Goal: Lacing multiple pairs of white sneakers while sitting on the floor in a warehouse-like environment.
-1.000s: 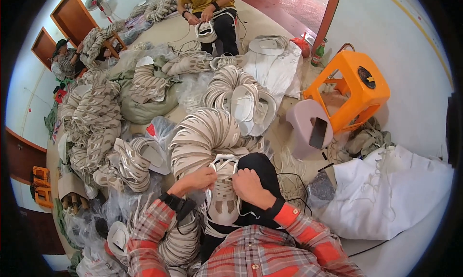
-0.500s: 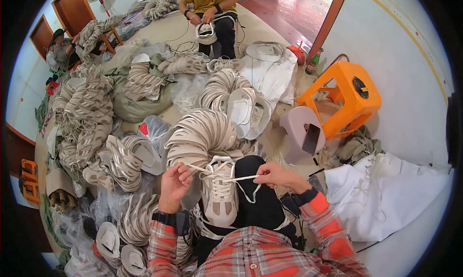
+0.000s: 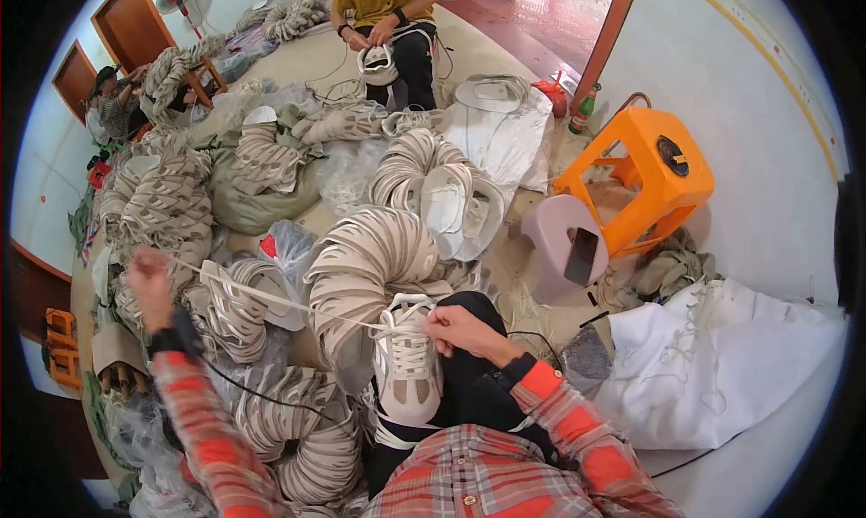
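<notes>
Left grip [image 3: 152, 279], a bare hand, raised at the left of the frame; outline blurred, fingers curled. Left wrist [image 3: 177, 330] dark-banded. Left arm [image 3: 212, 432], red-and-grey plaid sleeve, extended from the lower edge. Right grip [image 3: 458, 330], bare, near frame centre, fingers bent. Right arm [image 3: 568, 414], matching sleeve, slants from lower right.

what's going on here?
A person is handling the laces on a beige-and-white shoe upper at their lap. The left hand, blurred, is far out to the left with a pale lace stretched straight from it to the shoe. The right hand is at the right side of the lacing; exactly what its fingers grip is hidden. A curved stack of uppers lies just beyond. Across the floor, another person handles a similar piece.
</notes>
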A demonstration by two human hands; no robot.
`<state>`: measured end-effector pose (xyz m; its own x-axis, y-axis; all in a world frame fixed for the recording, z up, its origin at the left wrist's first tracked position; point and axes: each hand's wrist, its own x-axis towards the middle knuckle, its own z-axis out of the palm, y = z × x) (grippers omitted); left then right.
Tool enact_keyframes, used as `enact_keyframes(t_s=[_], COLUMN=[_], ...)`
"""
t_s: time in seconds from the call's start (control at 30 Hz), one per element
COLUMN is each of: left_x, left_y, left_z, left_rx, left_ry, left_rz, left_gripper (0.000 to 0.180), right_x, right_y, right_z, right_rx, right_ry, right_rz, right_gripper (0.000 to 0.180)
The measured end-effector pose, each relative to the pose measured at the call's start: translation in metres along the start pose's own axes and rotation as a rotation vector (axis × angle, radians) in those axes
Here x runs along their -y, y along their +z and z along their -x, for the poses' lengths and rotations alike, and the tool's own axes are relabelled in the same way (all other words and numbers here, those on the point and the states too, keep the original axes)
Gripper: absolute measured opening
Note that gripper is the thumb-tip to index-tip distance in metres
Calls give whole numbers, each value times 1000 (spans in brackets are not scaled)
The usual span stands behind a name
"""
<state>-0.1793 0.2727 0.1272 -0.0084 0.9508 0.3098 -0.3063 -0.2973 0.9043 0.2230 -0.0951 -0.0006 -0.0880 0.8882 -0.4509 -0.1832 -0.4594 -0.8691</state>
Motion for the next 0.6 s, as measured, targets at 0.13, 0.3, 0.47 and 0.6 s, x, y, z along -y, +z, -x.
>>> enact_keyframes(t_s=[0.13,0.3,0.47,0.6], left_x=[-74,-92,-4,45], left_y=[-14,127,143,157], left_z=[-48,40,128,240], left_rx=[247,-71,814,852], left_ry=[-244,-393,200,-373], left_rz=[208,302,-667,-691], left_gripper=[12,13,17,17], right_x=[7,23,-48,27], right_y=[15,75,142,114], right_z=[-21,-40,-27,14], right_rx=[-116,79,269,137], right_ry=[-147,-37,-893,-183], right_rz=[-36,315,766,828], right_gripper=[16,18,14,15])
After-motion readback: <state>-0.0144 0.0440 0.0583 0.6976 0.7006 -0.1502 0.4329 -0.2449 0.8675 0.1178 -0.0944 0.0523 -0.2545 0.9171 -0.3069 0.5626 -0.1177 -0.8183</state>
